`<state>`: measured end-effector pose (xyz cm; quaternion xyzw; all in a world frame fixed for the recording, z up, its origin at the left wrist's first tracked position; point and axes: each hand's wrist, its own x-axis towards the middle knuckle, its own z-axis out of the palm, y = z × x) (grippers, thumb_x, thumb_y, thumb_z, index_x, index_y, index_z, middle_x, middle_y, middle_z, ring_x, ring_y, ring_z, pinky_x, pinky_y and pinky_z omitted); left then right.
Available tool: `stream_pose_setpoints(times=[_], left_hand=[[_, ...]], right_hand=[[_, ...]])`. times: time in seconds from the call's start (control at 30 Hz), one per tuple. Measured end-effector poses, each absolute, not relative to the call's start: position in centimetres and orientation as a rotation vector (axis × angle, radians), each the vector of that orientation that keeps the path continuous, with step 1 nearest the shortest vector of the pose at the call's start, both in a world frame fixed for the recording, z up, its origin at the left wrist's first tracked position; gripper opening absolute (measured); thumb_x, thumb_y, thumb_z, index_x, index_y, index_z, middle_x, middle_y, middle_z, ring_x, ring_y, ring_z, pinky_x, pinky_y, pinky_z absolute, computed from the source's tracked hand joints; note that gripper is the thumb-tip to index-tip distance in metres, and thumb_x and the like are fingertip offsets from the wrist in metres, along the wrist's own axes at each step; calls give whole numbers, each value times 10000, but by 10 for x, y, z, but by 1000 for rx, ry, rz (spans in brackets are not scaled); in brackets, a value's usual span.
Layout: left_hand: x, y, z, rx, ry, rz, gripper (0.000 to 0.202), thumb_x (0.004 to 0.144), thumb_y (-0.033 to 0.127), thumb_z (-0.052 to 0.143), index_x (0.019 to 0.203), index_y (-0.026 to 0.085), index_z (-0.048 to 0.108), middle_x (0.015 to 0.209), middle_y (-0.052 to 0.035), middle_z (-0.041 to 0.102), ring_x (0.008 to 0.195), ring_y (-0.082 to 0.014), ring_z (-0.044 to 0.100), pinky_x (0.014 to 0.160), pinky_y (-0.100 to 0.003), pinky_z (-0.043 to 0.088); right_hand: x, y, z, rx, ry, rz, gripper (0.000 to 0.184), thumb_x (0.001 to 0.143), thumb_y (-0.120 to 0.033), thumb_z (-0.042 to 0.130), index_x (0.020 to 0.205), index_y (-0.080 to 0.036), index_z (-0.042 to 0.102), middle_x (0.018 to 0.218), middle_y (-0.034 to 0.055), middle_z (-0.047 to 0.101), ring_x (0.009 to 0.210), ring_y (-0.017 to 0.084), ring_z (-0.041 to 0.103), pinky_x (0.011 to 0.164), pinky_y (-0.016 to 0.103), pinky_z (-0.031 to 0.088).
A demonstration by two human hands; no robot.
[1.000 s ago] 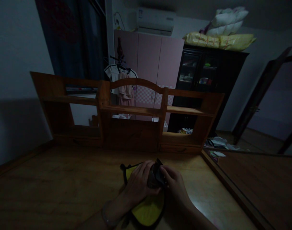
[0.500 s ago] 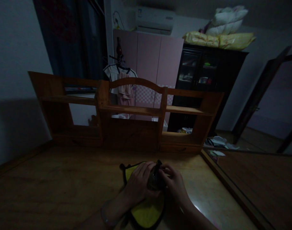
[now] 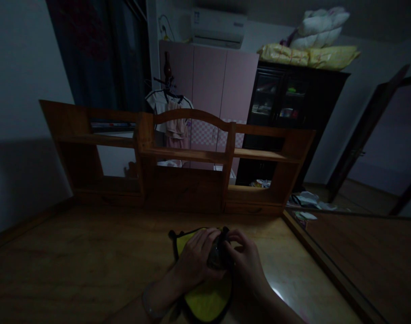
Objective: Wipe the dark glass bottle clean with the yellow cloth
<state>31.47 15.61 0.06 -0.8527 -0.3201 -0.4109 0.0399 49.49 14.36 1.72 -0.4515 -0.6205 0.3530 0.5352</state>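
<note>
A yellow cloth item with black edging (image 3: 208, 300), perhaps a bag, lies on the wooden desktop beneath my hands. Above it, between my hands, is a dark, glossy, rounded object (image 3: 217, 257) whose kind is too dim to make out. My left hand (image 3: 196, 252) curls around its left side, thumb below. On the other side my right hand (image 3: 245, 256) has thumb and fingers bent in at the object's upper right edge, closed in a pinch. What lies exactly between those fingertips is hidden. A bracelet circles my left wrist.
A wooden shelf unit (image 3: 188, 156) stands along the back of the desktop (image 3: 90, 252). The desk's raised edge (image 3: 322, 265) runs down the right. Beyond stand a pink wardrobe (image 3: 208, 81), a dark cabinet (image 3: 303, 99) and hanging clothes (image 3: 174, 121). The room is dim.
My right hand's fingers have shifted very slightly at the dark object's edge. My left hand and the yellow cloth item stay in place.
</note>
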Motion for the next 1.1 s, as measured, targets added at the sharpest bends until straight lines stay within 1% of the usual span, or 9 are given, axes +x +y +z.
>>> stream_pose_setpoints(times=[0.13,0.27,0.4,0.5,0.6,0.77,0.93,1.03,1.1], left_hand=[[314,157,-1,-2614,-980,-1262,845,678,475,767,1355,147,382,1254,-164,571,1165,-321,568,1010,-469,477],[314,156,1,-2601,-998,-1260,848,669,475,776,1352,151,392,1258,-161,576,1157,-320,577,999,-479,486],[314,154,4,-2604,-1001,-1289,843,663,465,776,1352,169,390,1248,-157,582,1142,-321,588,984,-474,496],[315,154,3,-2603,-1022,-1286,840,665,462,775,1350,172,385,1256,-158,573,1157,-325,577,998,-482,484],[314,155,1,-2581,-1018,-1280,843,670,472,769,1349,160,380,1259,-162,568,1167,-326,567,1007,-485,478],[314,154,0,-2550,-999,-1265,854,674,517,756,1346,146,383,1249,-167,575,1164,-323,571,1004,-470,486],[313,154,1,-2534,-965,-1265,869,674,585,737,1339,145,393,1232,-165,588,1142,-319,588,978,-460,505],[313,154,2,-2526,-957,-1274,863,675,575,739,1340,146,395,1229,-163,591,1137,-316,593,977,-453,507],[313,154,2,-2528,-966,-1276,855,679,556,741,1345,150,392,1234,-161,588,1143,-315,589,984,-454,502]], right_hand=[[495,143,13,-1075,-1472,847,148,865,-335,636,921,-198,648,915,46,697,848,224,659,648,265,504],[494,139,15,-1042,-1475,916,177,913,-353,565,898,-194,642,845,24,672,737,188,626,621,254,483],[493,136,22,-992,-1453,935,186,922,-352,551,914,-196,652,849,26,667,778,195,619,665,260,485],[493,137,23,-986,-1417,968,185,896,-362,584,898,-194,659,841,31,669,792,208,623,691,276,490],[495,140,24,-991,-1379,1024,182,851,-371,629,865,-192,663,832,30,668,773,205,615,679,277,486],[497,145,24,-987,-1265,1153,138,761,-318,674,826,-197,668,787,5,651,753,186,589,637,247,456],[493,152,14,-939,-1053,1377,120,712,-290,663,768,-184,673,728,-9,636,691,166,571,647,252,447],[490,154,9,-862,-959,1453,156,699,-317,709,713,-169,662,707,-5,630,680,166,563,670,267,454],[489,153,8,-834,-932,1485,184,713,-340,728,714,-166,667,707,-6,635,679,166,564,678,271,454]])
